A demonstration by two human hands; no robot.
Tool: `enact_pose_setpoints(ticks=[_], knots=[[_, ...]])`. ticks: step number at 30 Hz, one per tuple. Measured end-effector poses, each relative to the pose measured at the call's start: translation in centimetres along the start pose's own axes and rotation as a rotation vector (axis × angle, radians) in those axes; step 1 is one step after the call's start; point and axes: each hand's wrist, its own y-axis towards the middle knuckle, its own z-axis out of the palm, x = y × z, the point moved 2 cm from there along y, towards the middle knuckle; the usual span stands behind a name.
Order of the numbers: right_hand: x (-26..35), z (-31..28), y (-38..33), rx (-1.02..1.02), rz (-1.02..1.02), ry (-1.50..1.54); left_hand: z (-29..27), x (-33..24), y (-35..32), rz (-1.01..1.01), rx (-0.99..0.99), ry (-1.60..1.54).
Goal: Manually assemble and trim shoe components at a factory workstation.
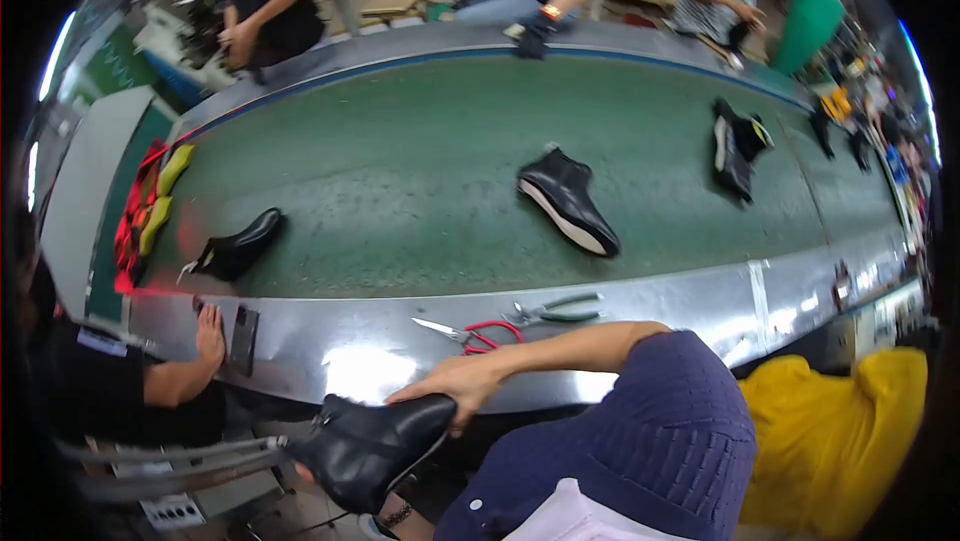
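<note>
Between the left shoe [242,249] and middle boot [570,199], the belt [400,161] offers passage; scissors [485,337], pliers [562,310] and right hand [462,379] obstruct the near counter [680,299].

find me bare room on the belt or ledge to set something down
Free: the green belt between the left boot and middle boot; the metal ledge between phone and scissors. Crowded: the ledge by the scissors, pliers and right hand.

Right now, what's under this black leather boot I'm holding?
Beneath the boot, part of your left hand and your dark wrist bracelet show; the boot covers most of that hand.
</note>
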Motion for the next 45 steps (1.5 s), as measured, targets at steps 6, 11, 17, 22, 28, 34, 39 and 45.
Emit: enact_pose_setpoints(ticks=[6, 11, 17, 22, 28, 34, 39, 45], knots=[[0.4, -2.2, -4.8, -0.319, 0.164, 0.281, 7.1, -0.4, 2.1, -0.559, -0.135, -0.532], [-2.0, -7.2, -7.7, -0.829, 0.352, 0.134, 5.9, -3.5, 0.1, -0.549, 0.061, -0.181], [-12.1, -14.5, -9.2, -1.159, 0.754, -0.411, 11.2, -7.9, 0.2, -0.485, 0.177, 0.137], [-15.8, -14.8, -11.2, -0.962, 0.947, -0.570, 25.3, -10.5, 4.2, -0.238, 0.788, -0.014], [-15.8, -14.3, -10.0, -0.953, 0.937, -0.588, 30.6, -9.3, 5.7, -0.313, 1.037, -0.452], [-16.2, -13.8, -10.9, -1.016, 0.873, -0.571, 29.1, -8.1, 3.8, -0.324, 0.874, -0.380], [-15.9, -13.7, -10.8, -1.013, 0.894, -0.522, 27.9, -8.6, 2.3, -0.353, 0.760, -0.378], [-16.8, -14.5, -10.4, -1.047, 0.840, -0.521, 26.5, -13.3, 2.8, -0.159, 0.647, -0.324]])
